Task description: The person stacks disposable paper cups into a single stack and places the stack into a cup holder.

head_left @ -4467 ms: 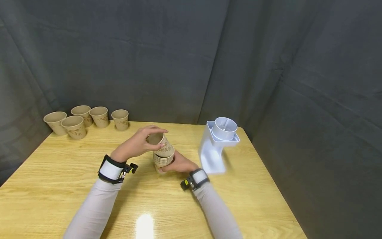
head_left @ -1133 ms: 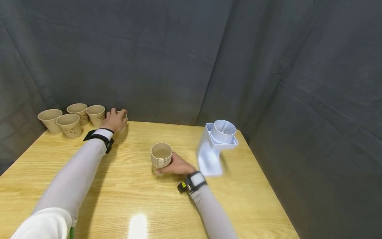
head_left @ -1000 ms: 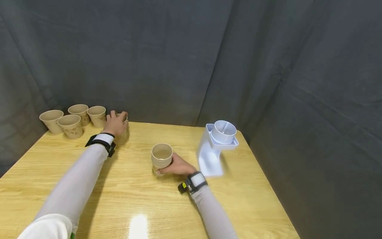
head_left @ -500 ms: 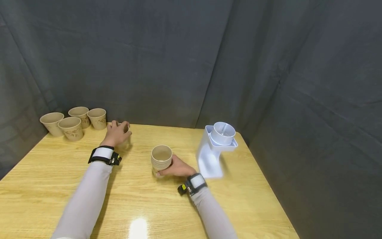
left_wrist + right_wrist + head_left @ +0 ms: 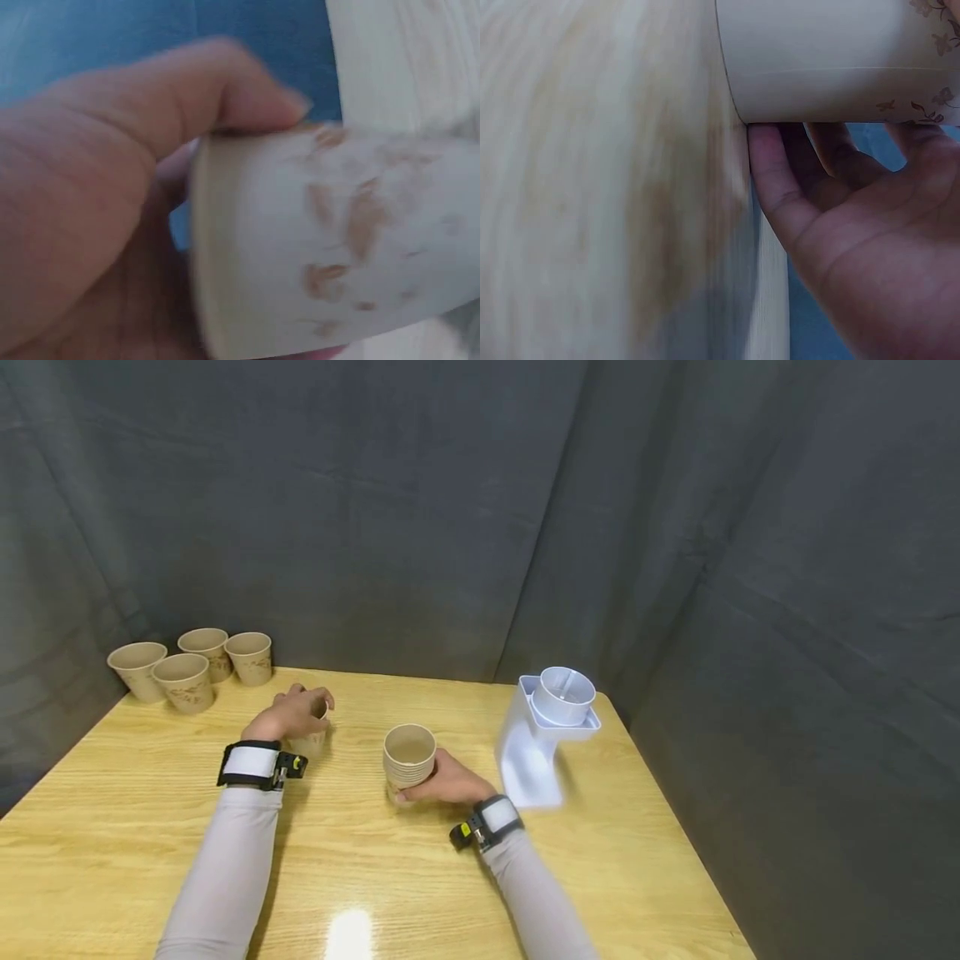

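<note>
My left hand (image 5: 291, 714) grips a single paper cup (image 5: 313, 739) near its rim, left of centre in the head view. The left wrist view shows this cup close up, blurred, with a brown leaf print; my thumb lies along one side and the other fingers are mostly hidden behind it. My right hand (image 5: 450, 779) holds a stack of nested paper cups (image 5: 409, 758) upright at mid table. In the right wrist view several fingers (image 5: 776, 169) curl against the lower wall of the stack's bottom cup (image 5: 840, 67), close to the tabletop.
Several paper cups (image 5: 187, 685) stand in a cluster at the back left of the wooden table (image 5: 420, 877). A white stand with a round cup-like top (image 5: 562, 697) stands at the right, beyond my right hand. Dark curtains (image 5: 375, 527) border the back and right side.
My left hand released a cup into the stack, reached to the back edge, took another cup and drew it towards me. The right hand stays on the stack.
</note>
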Available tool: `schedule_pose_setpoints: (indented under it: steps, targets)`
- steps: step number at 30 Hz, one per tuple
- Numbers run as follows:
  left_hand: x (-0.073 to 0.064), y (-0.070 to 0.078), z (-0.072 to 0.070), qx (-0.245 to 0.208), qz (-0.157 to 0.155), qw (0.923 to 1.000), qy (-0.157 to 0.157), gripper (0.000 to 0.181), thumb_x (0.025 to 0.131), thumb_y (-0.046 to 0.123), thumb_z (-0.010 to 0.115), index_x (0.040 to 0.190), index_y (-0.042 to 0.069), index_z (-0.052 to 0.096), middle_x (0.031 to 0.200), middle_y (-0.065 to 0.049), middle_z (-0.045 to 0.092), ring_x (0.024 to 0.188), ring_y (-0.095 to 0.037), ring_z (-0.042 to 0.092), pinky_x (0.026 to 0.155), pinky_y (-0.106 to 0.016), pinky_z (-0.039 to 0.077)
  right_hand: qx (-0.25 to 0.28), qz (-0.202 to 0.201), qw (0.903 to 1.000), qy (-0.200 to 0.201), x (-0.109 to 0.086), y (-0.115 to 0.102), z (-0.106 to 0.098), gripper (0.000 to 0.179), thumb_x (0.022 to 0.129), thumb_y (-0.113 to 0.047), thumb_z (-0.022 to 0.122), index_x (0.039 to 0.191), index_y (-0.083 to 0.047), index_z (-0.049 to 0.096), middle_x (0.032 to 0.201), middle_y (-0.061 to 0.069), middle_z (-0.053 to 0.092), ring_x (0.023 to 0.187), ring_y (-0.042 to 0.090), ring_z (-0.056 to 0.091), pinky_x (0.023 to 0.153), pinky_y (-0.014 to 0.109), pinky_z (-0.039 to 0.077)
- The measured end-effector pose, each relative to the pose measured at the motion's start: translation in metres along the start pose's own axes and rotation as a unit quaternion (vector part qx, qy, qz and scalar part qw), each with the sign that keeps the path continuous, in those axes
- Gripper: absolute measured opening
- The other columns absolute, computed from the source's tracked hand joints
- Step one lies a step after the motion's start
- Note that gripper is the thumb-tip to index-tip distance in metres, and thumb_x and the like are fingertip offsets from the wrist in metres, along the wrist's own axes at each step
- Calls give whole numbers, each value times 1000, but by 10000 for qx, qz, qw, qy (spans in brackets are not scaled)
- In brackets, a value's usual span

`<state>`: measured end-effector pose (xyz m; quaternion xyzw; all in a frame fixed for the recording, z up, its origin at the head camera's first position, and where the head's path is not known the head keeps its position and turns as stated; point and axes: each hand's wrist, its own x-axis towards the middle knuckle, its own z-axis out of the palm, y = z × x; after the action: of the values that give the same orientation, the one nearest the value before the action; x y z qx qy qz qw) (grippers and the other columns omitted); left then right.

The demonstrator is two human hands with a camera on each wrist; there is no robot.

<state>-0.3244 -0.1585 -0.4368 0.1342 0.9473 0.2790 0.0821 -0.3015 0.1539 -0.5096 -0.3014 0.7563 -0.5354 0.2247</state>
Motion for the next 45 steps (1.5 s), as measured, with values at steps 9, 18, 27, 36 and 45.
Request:
schedule_pose_setpoints:
  steps: [9, 18, 27, 36, 45]
  targets:
    - [-7, 25, -10, 289, 1026, 9942, 153, 23, 84, 9, 69, 105, 7, 64, 98, -14, 58, 103, -38, 48, 83, -51, 41, -135, 73, 9999, -1, 0, -4, -3, 72, 77, -8, 86, 140, -19, 53, 129, -2, 64, 119, 12, 61, 107, 33, 45]
    - [-17, 51, -19, 283, 1322, 9882, 724, 22, 85, 10, 72, 105, 9, 63, 100, -14, 60, 103, -35, 49, 85, -50, 43, -141, 14, 9999, 39, 3, -5, -4, 70, 77, -6, 86, 138, -18, 55, 127, -1, 65, 117, 11, 61, 106, 32, 45]
    - [-30, 75, -24, 3, 1591, 9797, 1218, 28, 90, 12, 73, 116, 9, 63, 112, -19, 53, 104, -33, 50, 86, -50, 46, -110, 28, 9999, 57, 3, -4, -1, 70, 77, -7, 86, 139, -18, 55, 127, -1, 66, 117, 11, 62, 106, 31, 45]
    - [-39, 100, -21, -314, 2129, 9675, 1329, 31, 93, 14, 72, 122, 10, 62, 120, -13, 50, 105, -30, 55, 92, -49, 49, -127, 84, 9999, 76, 2, -2, -1, 70, 77, -8, 86, 139, -18, 55, 127, -2, 66, 117, 10, 61, 106, 31, 45]
    - [-39, 109, -14, -489, 2418, 9616, 1205, 28, 95, 18, 71, 121, 13, 63, 119, -7, 53, 104, -25, 56, 90, -44, 50, -194, 103, 9998, 35, 1, -2, -1, 64, 78, -10, 86, 135, -16, 57, 122, -1, 67, 112, 11, 64, 101, 31, 49]
